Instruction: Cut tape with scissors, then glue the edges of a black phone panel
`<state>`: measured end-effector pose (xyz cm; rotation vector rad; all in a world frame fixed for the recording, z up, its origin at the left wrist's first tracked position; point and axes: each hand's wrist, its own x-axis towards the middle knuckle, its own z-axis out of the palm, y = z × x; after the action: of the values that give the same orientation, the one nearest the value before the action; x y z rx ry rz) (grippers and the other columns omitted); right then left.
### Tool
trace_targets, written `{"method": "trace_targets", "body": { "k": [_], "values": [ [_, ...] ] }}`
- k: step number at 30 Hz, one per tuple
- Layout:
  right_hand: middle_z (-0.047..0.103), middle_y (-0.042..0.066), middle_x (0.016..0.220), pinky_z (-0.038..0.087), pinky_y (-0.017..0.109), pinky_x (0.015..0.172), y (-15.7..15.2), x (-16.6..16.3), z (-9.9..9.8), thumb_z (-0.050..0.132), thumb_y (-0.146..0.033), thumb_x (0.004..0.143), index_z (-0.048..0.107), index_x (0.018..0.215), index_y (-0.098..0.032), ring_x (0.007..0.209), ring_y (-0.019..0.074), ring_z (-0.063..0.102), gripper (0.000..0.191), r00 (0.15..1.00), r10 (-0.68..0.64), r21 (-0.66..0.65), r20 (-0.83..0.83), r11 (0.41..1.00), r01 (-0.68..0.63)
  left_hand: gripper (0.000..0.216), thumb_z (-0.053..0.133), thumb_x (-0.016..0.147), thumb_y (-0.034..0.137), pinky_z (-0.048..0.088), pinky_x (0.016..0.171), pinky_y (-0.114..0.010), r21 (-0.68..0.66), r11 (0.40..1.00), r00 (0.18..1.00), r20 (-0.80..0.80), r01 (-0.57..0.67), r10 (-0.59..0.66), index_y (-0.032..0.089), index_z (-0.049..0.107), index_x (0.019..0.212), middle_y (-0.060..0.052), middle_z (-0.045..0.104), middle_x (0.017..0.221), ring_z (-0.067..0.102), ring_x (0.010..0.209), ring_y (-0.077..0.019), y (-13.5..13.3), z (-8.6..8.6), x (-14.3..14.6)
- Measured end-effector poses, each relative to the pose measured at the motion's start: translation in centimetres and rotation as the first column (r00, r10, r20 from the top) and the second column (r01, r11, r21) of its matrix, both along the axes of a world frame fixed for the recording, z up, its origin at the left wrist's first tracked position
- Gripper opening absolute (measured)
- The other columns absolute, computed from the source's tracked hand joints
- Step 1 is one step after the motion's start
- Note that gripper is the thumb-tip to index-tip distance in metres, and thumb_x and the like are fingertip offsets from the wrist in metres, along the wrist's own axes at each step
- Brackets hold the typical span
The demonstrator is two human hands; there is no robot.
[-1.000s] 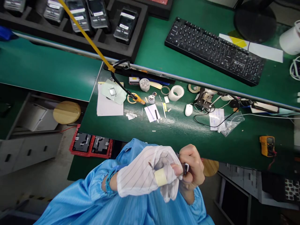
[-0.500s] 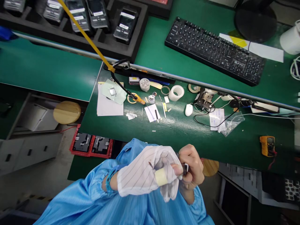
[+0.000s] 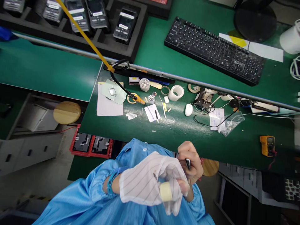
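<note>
My left hand [image 3: 152, 182] wears a white striped glove with a band of yellowish tape round a finger and a bare fingertip showing. Its fingers are curled inward; anything inside them is hidden. Just beyond it, my bare right hand [image 3: 191, 159] is closed round a small black piece with a pale edge [image 3: 188, 163], mostly covered by the fingers. Both hands are held close together in front of the blue smock, near the front edge of the green bench [image 3: 140, 134].
Tweezers [image 3: 141, 114], a white paper [image 3: 152, 113], tape rolls, a tub of small parts [image 3: 144, 84] and a white mouse [image 3: 188, 110] lie on the bench. A yellow multimeter [image 3: 267, 146] sits at right. On the shelf above are a keyboard [image 3: 214, 51] and a foam tray [image 3: 138, 40] of devices.
My left hand has moved slightly down and right, its fingertips away from the black piece. My right hand has risen slightly and still grips the piece, which is now tilted differently.
</note>
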<state>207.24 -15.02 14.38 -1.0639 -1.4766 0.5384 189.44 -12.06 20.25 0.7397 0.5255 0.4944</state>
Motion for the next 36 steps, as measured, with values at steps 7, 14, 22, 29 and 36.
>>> {"method": "trace_targets", "body": {
  "k": [7,14,22,29,36],
  "values": [
    [0.044,-0.006,0.07,0.029,0.032,0.055,0.2,-0.1,-0.1,0.049,-0.051,0.132,0.06,0.089,-0.024,0.056,0.0139,0.04,0.051,0.995,-0.09,0.063,-0.04,0.994,0.092,0.06,0.101,0.098,0.057,0.057,0.055,-0.022,-0.161,0.986,0.999,0.015,-0.035,0.038,0.017,0.064,0.072,-0.004,0.068,0.061,0.054,0.047,-0.0104,1.2,0.9,0.0],
    [0.047,-0.004,0.07,0.031,0.032,0.056,0.1,0.1,0.0,0.056,-0.025,0.122,0.057,0.085,-0.025,0.058,0.0151,0.042,0.037,1.0,-0.019,0.032,0.01,0.999,0.018,0.062,0.098,0.101,0.06,0.059,0.057,-0.023,-0.124,0.991,0.999,0.0,-0.044,0.044,0.016,0.067,0.07,-0.006,0.07,0.062,0.057,0.049,-0.011,1.2,1.1,0.0],
    [0.05,-0.004,0.069,0.035,0.032,0.051,0.1,-0.1,0.3,0.052,-0.033,0.127,0.063,0.091,-0.025,0.054,0.0148,0.045,0.038,0.994,-0.042,0.076,0.098,0.996,0.035,0.047,0.101,0.098,0.047,0.054,0.055,-0.019,-0.145,0.986,0.996,0.024,-0.076,0.081,0.015,0.069,0.084,-0.004,0.072,0.063,0.064,0.05,-0.0126,0.7,0.4,0.2],
    [0.054,-0.002,0.07,0.035,0.034,0.053,-0.4,-0.3,-0.2,0.051,-0.049,0.131,0.07,0.092,-0.022,0.058,0.0157,0.047,0.051,0.994,-0.073,0.086,0.076,0.994,0.067,0.045,0.104,0.096,0.045,0.051,0.052,-0.017,-0.172,0.98,0.994,0.039,-0.098,0.106,0.015,0.071,0.088,-0.004,0.074,0.065,0.067,0.048,-0.0132,0.5,0.2,0.1],
    [0.054,-0.002,0.073,0.035,0.034,0.056,-0.5,-0.3,0.0,0.051,-0.051,0.131,0.068,0.094,-0.023,0.06,0.0163,0.048,0.049,0.995,-0.06,0.067,0.085,0.996,0.054,0.045,0.106,0.093,0.044,0.049,0.048,-0.017,-0.181,0.977,0.991,0.045,-0.113,0.123,0.014,0.072,0.086,-0.005,0.074,0.064,0.066,0.047,-0.0137,0.5,0.2,0.3]
  ]
}}
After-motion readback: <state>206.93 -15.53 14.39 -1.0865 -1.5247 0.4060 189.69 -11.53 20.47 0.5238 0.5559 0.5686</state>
